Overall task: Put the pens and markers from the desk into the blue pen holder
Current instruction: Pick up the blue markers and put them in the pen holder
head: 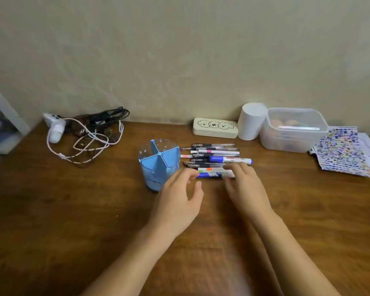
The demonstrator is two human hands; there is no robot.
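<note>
A blue pen holder [158, 165] with four compartments stands upright on the wooden desk [73, 210], with nothing showing inside it. Right of it lies a heap of pens and markers [212, 154], with a blue-capped marker [231, 160] on top and a thick blue-and-white marker [212, 174] nearest me. My left hand [179, 195] hovers with fingers spread beside the holder, its fingertips near that thick marker's left end. My right hand [246, 186] rests its fingers on the marker's right end; whether it grips the marker is unclear.
At the back left lie tangled cables [90, 137] and a white charger [56, 129]. At the back right stand a cream case [215, 128], a white cup [251, 121], a clear plastic box [293, 129] and patterned paper [342, 152].
</note>
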